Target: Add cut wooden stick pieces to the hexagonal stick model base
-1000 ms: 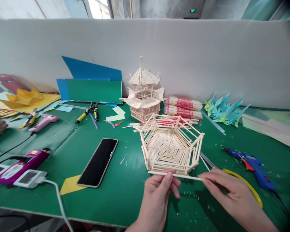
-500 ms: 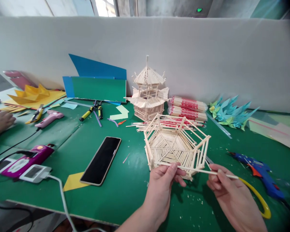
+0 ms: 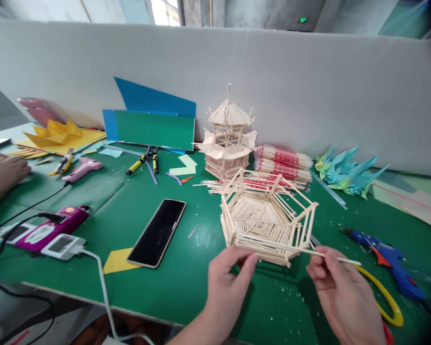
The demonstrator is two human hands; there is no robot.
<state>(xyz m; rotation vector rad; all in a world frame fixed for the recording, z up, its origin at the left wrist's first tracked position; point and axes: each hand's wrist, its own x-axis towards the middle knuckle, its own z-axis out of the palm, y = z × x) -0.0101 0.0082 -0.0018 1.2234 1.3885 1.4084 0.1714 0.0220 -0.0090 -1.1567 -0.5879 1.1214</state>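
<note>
A thin wooden stick (image 3: 348, 261) is pinched in my right hand (image 3: 339, 285). It slants left along the near rim of a hexagonal stick frame (image 3: 262, 218), whose floor is made of sticks laid in a web pattern. My left hand (image 3: 228, 287) is at the frame's near lower edge, thumb and bent index finger close together; whatever lies between the tips is hidden. Yellow-handled scissors (image 3: 390, 297) lie beside and partly under my right hand. Behind the frame stands a tiered stick pagoda (image 3: 228, 139).
Bundled sticks (image 3: 283, 158) lie beside the pagoda. A blue glue gun (image 3: 388, 258) is on the right, near blue paper foliage (image 3: 352, 172). To the left are a phone (image 3: 158, 232), pliers (image 3: 143, 163), a pink glue gun (image 3: 82, 170), power banks (image 3: 46, 235) with cables, and another person's hand (image 3: 5, 167).
My left hand has come off the stick and moved left and down to the frame's near edge. My right hand still holds the stick. The view has shifted slightly left.
</note>
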